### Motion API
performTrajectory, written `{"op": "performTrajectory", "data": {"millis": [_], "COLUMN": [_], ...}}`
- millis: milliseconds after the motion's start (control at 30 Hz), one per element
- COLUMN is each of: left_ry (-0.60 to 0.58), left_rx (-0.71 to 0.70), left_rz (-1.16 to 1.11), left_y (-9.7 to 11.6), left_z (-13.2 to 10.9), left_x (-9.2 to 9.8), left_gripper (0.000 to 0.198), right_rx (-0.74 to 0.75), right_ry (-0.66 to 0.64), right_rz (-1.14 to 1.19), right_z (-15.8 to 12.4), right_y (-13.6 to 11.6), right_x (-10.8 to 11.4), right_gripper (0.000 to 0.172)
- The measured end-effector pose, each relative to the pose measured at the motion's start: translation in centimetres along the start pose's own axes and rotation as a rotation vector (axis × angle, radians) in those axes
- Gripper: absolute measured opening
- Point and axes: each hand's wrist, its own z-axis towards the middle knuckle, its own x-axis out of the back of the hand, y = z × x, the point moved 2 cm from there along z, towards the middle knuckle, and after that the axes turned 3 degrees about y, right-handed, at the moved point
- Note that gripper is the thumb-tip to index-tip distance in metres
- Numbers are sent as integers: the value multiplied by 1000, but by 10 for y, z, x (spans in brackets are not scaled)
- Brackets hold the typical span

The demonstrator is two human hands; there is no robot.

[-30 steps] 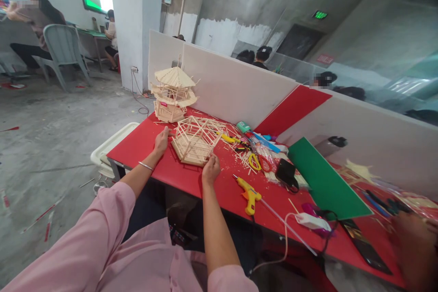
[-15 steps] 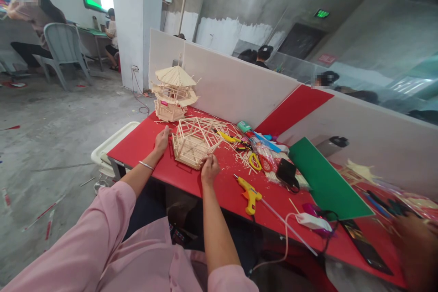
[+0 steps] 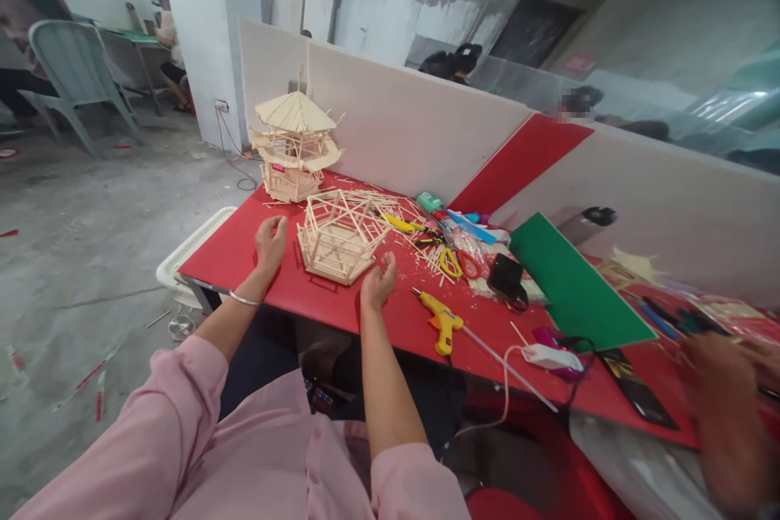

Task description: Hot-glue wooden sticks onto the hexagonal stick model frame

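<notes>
An open six-sided frame of thin wooden sticks (image 3: 341,248) stands on the red table (image 3: 213,256) in front of me. To its left is my left hand (image 3: 271,242), apart from it, with fingers loosely bent and nothing in them. Close to the frame's right lower corner, my right hand (image 3: 379,280) is raised with its fingers loosely curved, holding nothing. Behind the frame on the left stands a stick pavilion model (image 3: 296,146) with a pointed roof. Loose sticks (image 3: 390,207) lie behind the frame.
A yellow glue gun (image 3: 442,321) lies right of my right hand. Beyond it are scissors (image 3: 451,262), a black box-shaped thing (image 3: 507,276) and a green board (image 3: 576,284). A white power strip (image 3: 553,357) trails a cord. Another person's hand (image 3: 716,366) is at far right.
Both hands have come away from the stick frame, the left moving outward to the left. The frame stays on the table. My view has shifted slightly.
</notes>
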Motion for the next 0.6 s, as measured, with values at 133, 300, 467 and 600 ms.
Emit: {"op": "performTrajectory", "data": {"millis": [133,300,467,600], "left_ry": [-2,-213,-354,-408], "left_rx": [-255,-378,-478,-584], "left_rz": [145,195,217,223], "left_y": [15,20,24,25], "left_z": [-53,-107,-108,-105], "left_x": [27,30,10,-2], "left_gripper": [19,23,20,17], "right_rx": [-12,-22,-49,-74], "right_ry": [-71,-139,-124,-76], "right_rz": [-14,-23,8,65], "right_z": [-1,-1,-2,-1], "right_y": [0,0,-5,-13], "right_x": [-5,-5,-1,3], "right_gripper": [61,58,55,49]}}
